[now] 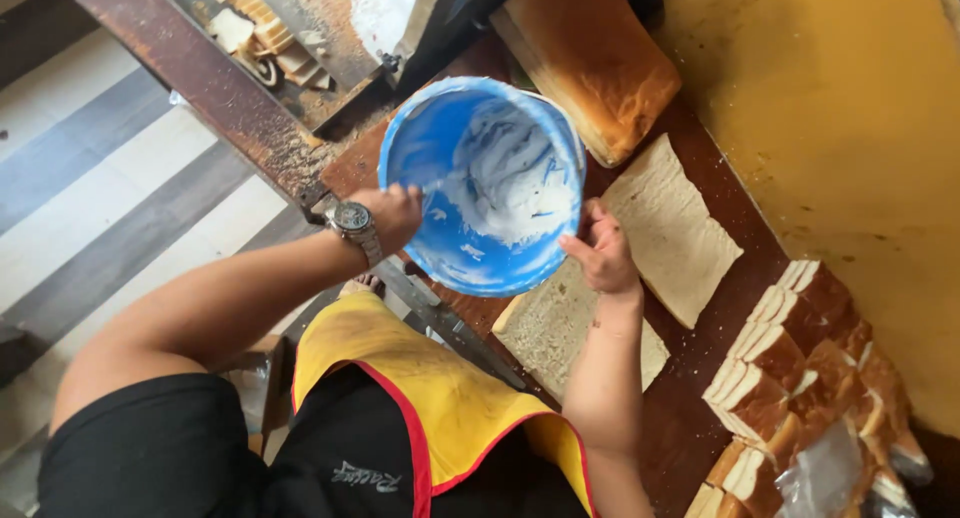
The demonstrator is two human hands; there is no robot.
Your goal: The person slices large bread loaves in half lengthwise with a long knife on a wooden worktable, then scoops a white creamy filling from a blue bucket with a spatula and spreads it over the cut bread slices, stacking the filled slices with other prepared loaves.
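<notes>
Gripping the near rim of the blue bucket (482, 183) of white cream at frame centre, the right hand (603, 250) curls its fingers; the left hand (392, 214) pinches a utensil handle (428, 186) inside, above bread slices (668, 228) on the worktop (690, 378).

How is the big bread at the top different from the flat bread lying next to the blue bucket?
The loaf is thick, whole and uncut, with a golden-brown crust; the flat slice is thin, and its pale crumb faces up. The loaf lies at the far end of the wooden table, beyond the blue bucket; the slice lies nearer, beside the right hand. Both are bread resting flat on the table.
</notes>
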